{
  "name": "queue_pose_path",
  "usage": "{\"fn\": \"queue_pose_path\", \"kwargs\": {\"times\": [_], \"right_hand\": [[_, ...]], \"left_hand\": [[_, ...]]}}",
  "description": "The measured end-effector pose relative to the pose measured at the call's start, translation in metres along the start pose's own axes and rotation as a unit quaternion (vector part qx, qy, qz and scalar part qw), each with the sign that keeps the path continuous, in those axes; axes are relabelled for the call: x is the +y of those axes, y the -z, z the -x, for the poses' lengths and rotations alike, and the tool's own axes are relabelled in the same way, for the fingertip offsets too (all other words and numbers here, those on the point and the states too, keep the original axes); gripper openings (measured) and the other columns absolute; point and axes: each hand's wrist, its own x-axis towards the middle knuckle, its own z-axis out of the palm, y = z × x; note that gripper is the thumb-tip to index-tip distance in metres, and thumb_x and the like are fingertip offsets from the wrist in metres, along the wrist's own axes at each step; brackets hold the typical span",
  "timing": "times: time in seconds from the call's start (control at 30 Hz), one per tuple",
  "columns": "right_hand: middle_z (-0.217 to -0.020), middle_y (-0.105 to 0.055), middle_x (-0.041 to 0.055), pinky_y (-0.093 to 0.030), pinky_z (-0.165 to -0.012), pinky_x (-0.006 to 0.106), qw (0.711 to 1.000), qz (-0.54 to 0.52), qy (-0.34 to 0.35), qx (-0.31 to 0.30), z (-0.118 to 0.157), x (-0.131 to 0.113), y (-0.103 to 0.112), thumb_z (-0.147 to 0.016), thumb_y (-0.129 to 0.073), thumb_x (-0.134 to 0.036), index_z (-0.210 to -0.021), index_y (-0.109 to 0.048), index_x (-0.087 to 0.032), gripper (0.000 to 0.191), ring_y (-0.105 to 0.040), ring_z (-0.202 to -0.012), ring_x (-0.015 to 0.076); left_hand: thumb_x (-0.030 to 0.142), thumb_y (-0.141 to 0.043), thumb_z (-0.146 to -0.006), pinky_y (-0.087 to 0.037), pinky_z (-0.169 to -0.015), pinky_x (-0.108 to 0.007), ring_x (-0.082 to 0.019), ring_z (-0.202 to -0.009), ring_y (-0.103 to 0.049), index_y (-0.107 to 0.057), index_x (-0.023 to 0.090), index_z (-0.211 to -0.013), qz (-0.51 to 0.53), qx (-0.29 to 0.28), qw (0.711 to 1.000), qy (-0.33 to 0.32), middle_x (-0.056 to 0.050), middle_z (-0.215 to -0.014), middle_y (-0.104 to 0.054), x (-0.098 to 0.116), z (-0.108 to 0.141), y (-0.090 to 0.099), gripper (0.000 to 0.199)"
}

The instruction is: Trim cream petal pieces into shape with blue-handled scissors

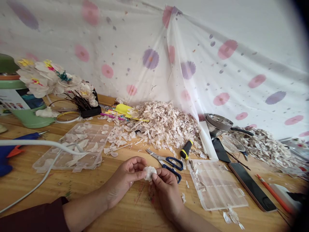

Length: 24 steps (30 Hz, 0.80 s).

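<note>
Between my two hands, low in the middle of the head view, is a small whitish flower of thin, petal-like pieces. My left hand pinches its left edge between thumb and fingers. From the other side, the thumb and fingertips of my right hand are closed on its right edge. Just behind my hands lie scissors with dark blue handles, partly covered by the right hand. A large heap of pale dried flakes spreads over the table beyond them.
A divided plastic box holding petals and a glue gun with a white cable lie left. To the right are a second divided box, a phone, a yellow-black cutter and a metal pan. Paper flowers stand back left.
</note>
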Motion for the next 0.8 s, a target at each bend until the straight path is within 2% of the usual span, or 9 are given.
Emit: {"fn": "queue_pose_path", "kwargs": {"times": [0.13, 0.23, 0.43, 0.7, 0.8], "right_hand": [[-0.058, -0.056, -0.0020, -0.034, -0.055, 0.024, 1.000, 0.005, 0.009, -0.008, 0.0013, -0.0017, -0.0003, -0.068, -0.079, -0.051, -0.064, -0.063, -0.018, 0.036, -0.042, -0.055, 0.0120], [-0.062, -0.058, -0.0025, -0.037, -0.059, 0.025, 0.999, 0.024, 0.021, -0.012, 0.0014, -0.0017, 0.0002, -0.063, -0.084, -0.044, -0.067, -0.065, -0.020, 0.031, -0.046, -0.060, 0.0133], [-0.067, -0.058, -0.0004, -0.038, -0.065, 0.027, 0.997, 0.049, 0.047, -0.020, -0.0002, -0.0026, 0.0008, -0.070, -0.080, -0.035, -0.061, -0.068, -0.019, 0.022, -0.049, -0.066, 0.0153], [-0.063, -0.053, 0.0000, -0.036, -0.061, 0.027, 0.998, 0.043, 0.035, -0.012, -0.0004, -0.0071, -0.0035, -0.072, -0.075, -0.044, -0.058, -0.066, -0.017, 0.031, -0.044, -0.062, 0.0146], [-0.065, -0.051, -0.0002, -0.037, -0.060, 0.028, 0.998, 0.055, 0.030, -0.008, 0.0000, -0.0053, -0.0046, -0.073, -0.071, -0.048, -0.061, -0.064, -0.018, 0.033, -0.044, -0.060, 0.0146]], "left_hand": [[0.025, -0.087, -0.056, -0.041, -0.071, -0.027, -0.014, -0.070, -0.058, -0.065, 0.018, -0.085, -0.014, -0.001, 1.000, 0.004, 0.002, -0.072, -0.067, 0.0000, 0.0008, 0.0004, 0.036], [0.025, -0.085, -0.059, -0.040, -0.070, -0.027, -0.014, -0.072, -0.058, -0.065, 0.018, -0.086, -0.062, -0.031, 0.997, 0.016, 0.002, -0.073, -0.067, -0.0005, 0.0022, 0.0010, 0.034], [0.026, -0.083, -0.061, -0.038, -0.066, -0.027, -0.014, -0.069, -0.055, -0.064, 0.019, -0.089, -0.090, -0.075, 0.993, 0.022, 0.002, -0.070, -0.066, -0.0001, 0.0038, 0.0009, 0.034], [0.029, -0.083, -0.063, -0.040, -0.072, -0.029, -0.017, -0.077, -0.058, -0.064, 0.019, -0.095, -0.100, -0.104, 0.989, 0.016, -0.001, -0.079, -0.067, -0.0063, -0.0011, 0.0067, 0.039], [0.028, -0.082, -0.064, -0.042, -0.073, -0.029, -0.018, -0.078, -0.059, -0.064, 0.019, -0.095, -0.112, -0.092, 0.989, 0.012, -0.001, -0.080, -0.068, -0.0081, -0.0019, 0.0078, 0.037]]}}
